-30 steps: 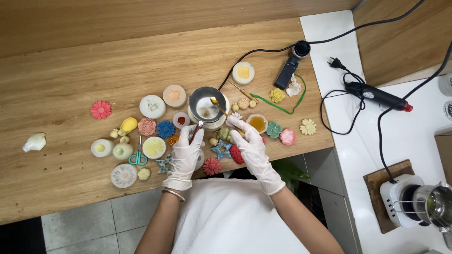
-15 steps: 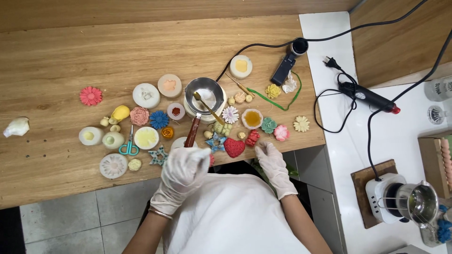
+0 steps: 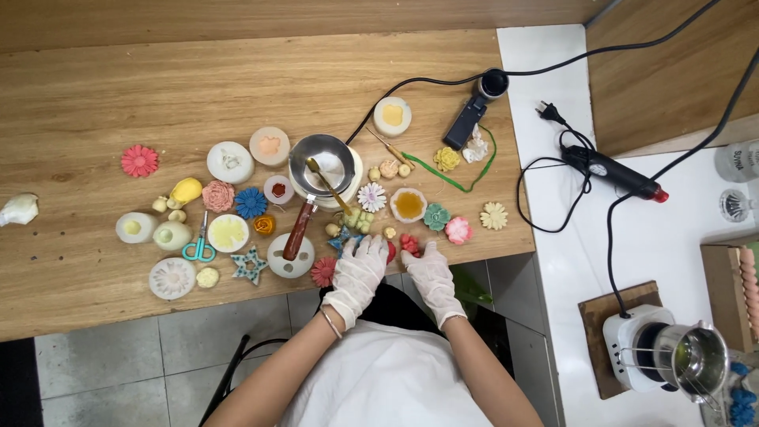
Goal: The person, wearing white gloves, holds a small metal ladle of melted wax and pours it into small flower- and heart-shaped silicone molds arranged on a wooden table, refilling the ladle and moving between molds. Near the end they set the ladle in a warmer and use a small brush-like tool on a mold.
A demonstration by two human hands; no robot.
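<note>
Both my hands wear white gloves and rest at the near edge of the wooden table. My left hand lies over a red heart-shaped piece, of which only a sliver shows. My right hand sits just below a small red flower piece. Whether either hand grips anything is hidden by the fingers. Just beyond them stand a blue star piece, a white daisy and a small metal pan with a wooden handle and a stick lying in it.
Many coloured flower pieces and round white moulds are spread over the table, with teal scissors at the left. A black heat gun and cables lie at the right. On the white counter stands a melting pot.
My hands left the pan and drew back toward me to the table's near edge, now resting on the red pieces. The camera view shifted slightly.
</note>
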